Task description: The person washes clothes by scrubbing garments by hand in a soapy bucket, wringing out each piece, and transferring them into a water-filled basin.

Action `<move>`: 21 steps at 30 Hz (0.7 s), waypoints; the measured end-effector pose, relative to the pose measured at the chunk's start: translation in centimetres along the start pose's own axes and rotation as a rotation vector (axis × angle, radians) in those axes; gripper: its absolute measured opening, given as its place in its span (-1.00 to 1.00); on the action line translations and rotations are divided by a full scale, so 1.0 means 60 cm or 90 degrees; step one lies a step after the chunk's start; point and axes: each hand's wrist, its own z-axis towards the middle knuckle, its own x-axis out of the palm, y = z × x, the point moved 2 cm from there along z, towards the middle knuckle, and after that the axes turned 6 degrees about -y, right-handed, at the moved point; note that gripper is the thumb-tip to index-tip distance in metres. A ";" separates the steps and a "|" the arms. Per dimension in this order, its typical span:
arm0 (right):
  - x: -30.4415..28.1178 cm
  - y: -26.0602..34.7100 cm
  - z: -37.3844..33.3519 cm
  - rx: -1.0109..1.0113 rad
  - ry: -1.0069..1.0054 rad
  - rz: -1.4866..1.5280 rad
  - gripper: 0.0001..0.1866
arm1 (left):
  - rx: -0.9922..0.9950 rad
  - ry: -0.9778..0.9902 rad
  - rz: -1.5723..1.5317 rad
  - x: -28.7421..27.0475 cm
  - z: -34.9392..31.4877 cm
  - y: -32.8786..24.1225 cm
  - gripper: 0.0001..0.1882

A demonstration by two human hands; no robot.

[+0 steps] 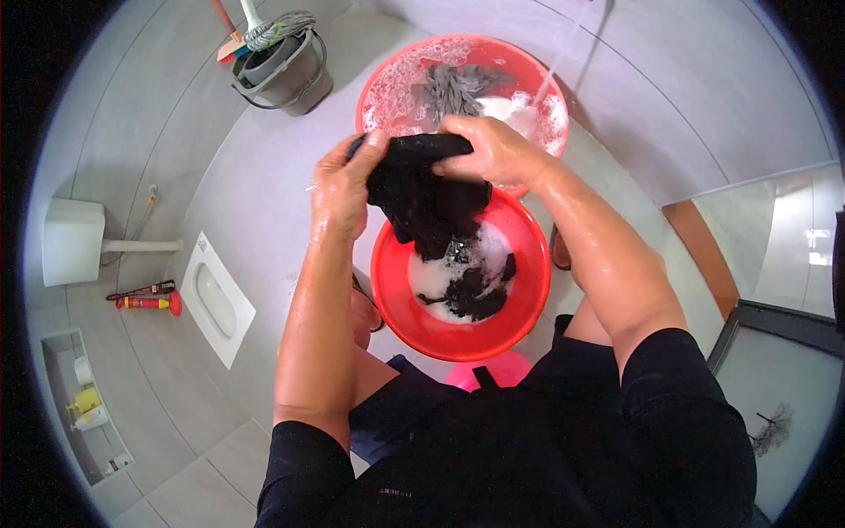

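Observation:
A wet black garment (pixel 427 198) hangs stretched between my two hands, its lower end over the near red basin (pixel 393 295). My left hand (pixel 343 180) grips its left edge, thumb on top. On the other side my right hand (pixel 493 151) pinches the right part of the cloth, slightly blurred at the fingertips. Soapy water with more black cloth (pixel 476 296) lies inside the near basin. Beyond the garment stands a larger red tub (pixel 363 110), where grey cloth (pixel 459 86) sits in foamy water. A thin stream of water (pixel 563 57) runs into that tub.
A grey bucket (pixel 304 88) with a mop (pixel 280 31) and a brush (pixel 231 47) stands at the far left. A squat toilet (pixel 216 295) is set in the floor at left. Under me is a pink seat-like object (pixel 503 365). A glass-panelled door (pixel 783 387) is at right.

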 end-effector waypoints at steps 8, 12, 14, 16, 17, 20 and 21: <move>-0.012 -0.092 -0.031 0.194 0.075 0.119 -0.61 | 0.182 -0.205 -0.086 -0.028 0.012 -0.007 -0.62; 0.040 0.007 -0.010 0.104 -0.179 0.752 -0.46 | -0.062 -0.187 -0.277 0.004 0.039 0.055 -0.58; 0.084 0.073 -0.011 0.030 -0.183 0.403 -0.72 | -0.193 -0.159 -0.388 0.027 0.040 0.091 -0.64; 0.157 0.118 -0.023 -0.178 -0.341 0.274 -0.85 | -0.088 0.149 -0.471 0.014 0.054 0.156 -0.67; 0.161 0.119 -0.027 -0.228 -0.378 0.123 -0.85 | -0.102 0.295 -0.559 0.025 0.045 0.160 -0.68; 0.141 0.074 0.013 -0.126 -0.476 0.033 -0.77 | -0.147 0.158 -0.587 0.060 0.036 0.177 -0.72; 0.100 0.021 0.015 -0.007 -0.500 -0.001 -0.79 | -0.308 -0.141 -0.277 0.138 -0.018 0.102 -0.72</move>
